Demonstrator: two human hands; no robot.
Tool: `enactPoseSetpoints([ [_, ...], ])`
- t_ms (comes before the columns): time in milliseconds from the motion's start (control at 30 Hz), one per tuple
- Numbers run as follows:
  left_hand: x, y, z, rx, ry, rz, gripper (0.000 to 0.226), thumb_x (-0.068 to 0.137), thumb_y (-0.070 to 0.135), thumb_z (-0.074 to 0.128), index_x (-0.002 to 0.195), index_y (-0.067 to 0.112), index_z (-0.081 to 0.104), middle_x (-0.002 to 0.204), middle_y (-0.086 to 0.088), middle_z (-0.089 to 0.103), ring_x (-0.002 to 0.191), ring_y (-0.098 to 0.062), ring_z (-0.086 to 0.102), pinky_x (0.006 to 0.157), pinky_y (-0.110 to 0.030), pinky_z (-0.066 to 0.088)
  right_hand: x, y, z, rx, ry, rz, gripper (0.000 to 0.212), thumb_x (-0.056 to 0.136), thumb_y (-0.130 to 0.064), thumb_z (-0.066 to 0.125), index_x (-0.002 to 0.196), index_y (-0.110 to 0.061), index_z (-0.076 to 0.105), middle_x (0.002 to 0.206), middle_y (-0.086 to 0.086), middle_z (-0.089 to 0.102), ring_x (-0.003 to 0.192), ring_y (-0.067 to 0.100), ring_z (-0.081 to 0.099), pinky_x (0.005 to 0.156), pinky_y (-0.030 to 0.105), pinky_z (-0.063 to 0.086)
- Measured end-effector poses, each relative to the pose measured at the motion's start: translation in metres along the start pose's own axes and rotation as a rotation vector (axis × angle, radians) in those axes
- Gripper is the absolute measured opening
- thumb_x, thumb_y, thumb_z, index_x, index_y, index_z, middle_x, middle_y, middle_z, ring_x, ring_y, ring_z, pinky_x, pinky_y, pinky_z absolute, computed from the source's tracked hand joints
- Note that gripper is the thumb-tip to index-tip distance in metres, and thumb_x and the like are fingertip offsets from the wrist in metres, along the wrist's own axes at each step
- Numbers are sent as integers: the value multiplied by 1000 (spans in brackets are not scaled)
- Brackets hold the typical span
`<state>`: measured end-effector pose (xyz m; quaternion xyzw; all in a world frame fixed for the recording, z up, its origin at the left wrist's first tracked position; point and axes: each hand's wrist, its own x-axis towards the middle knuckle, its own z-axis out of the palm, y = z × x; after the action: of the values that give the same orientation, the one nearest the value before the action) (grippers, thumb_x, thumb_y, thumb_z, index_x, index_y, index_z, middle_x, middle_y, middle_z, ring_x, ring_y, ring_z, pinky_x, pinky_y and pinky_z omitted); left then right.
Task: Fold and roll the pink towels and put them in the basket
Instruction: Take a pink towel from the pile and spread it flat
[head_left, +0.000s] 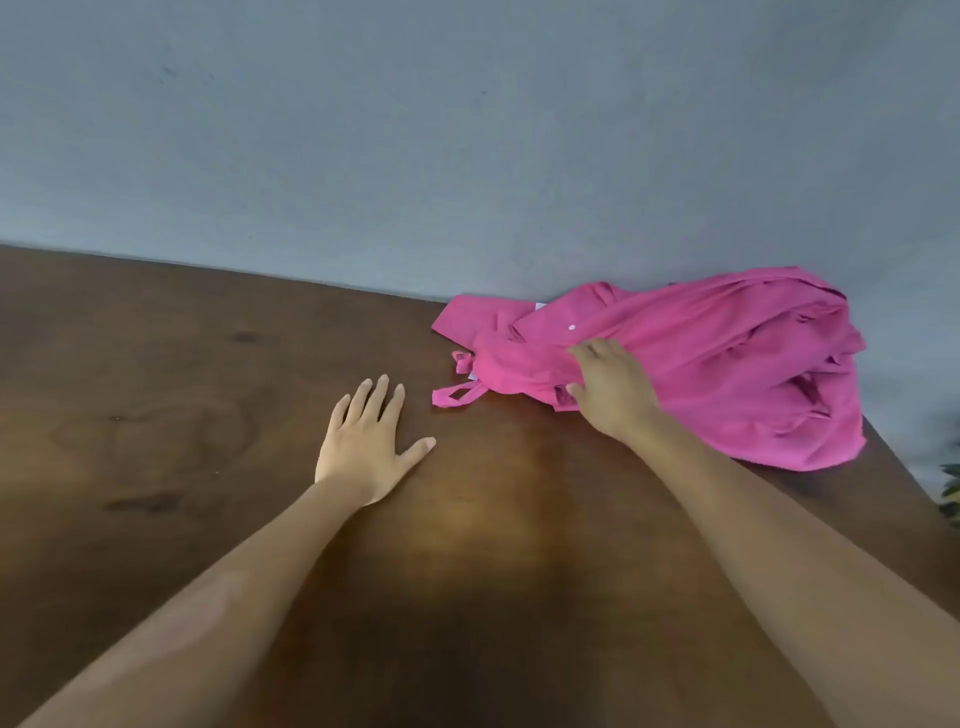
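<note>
From my feed I see a dark brown wooden bench (156, 415) with blotchy grain and a warm sheen of light near its middle, backed by a plain grey-blue wall (467, 130), with green leaves (951, 488) at the right edge.

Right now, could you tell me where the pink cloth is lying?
In the head view, the pink cloth lies bunched at the table's far right edge by the grey wall, under the right hand.
</note>
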<state>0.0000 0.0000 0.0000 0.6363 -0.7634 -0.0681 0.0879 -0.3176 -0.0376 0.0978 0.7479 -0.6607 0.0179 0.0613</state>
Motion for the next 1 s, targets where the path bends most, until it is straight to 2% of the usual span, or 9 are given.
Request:
enactPoseSetpoints([
  [100,2,-1,1,13,26,-15,90,90,80,22,160,23,17,168,-1,9,155,-20,1,125,-41,7,16,0,2,-181,-57,-4,44,91,-19,66,132,-11,54,130,9,58,123,31,50,102,41,38],
  [200,3,0,3,13,50,-11,89,89,80,24,159,25,18,167,0,10,154,-19,2,125,-40,8,17,-3,2,-203,-21,-32,29,79,3,65,107,-3,64,107,16,66,105,36,58,93,45,42],
  [267,4,-2,4,18,48,-12,89,89,80,24,159,25,19,167,0,11,154,-19,2,125,-41,8,8,-2,3,-152,61,-56,30,64,14,68,91,2,65,88,20,65,85,40,63,78,47,48],
  [367,4,-2,5,25,50,-11,89,89,80,24,159,24,20,167,-1,12,154,-20,3,125,-41,10,-21,-1,11,-139,165,-82,37,45,22,66,74,-1,61,69,15,59,63,36,58,55,41,47],
  [567,5,-3,8,13,65,-2,84,92,73,29,158,22,21,167,-3,14,154,-21,5,125,-42,10,-100,1,35,-82,194,-83,38,51,16,73,81,-7,67,75,7,61,68,33,60,56,40,51],
  [733,4,-7,8,-88,80,24,63,100,47,37,157,22,29,166,-3,18,154,-21,7,125,-40,7,-143,-14,53,-2,167,-69,37,54,10,82,82,-11,71,77,4,64,70,31,64,51,37,53],
  [833,3,-9,6,-182,84,16,56,102,45,35,153,24,37,164,-1,25,154,-19,9,125,-39,6,-159,-27,57,25,166,-63,37,53,8,85,81,-12,71,77,2,63,68,28,64,45,34,50],
  [900,5,-7,4,-252,91,-4,55,102,49,37,150,23,43,161,-1,32,153,-20,16,125,-41,10,-165,-36,57,33,175,-68,38,52,7,86,81,-13,72,77,1,63,68,26,64,44,33,48],
  [1000,10,6,-4,-356,174,36,48,100,48,48,138,20,56,148,-1,48,141,-22,37,119,-44,21,-172,-49,57,45,191,-84,37,53,5,87,81,-14,73,76,0,64,68,25,64,43,32,47],
])
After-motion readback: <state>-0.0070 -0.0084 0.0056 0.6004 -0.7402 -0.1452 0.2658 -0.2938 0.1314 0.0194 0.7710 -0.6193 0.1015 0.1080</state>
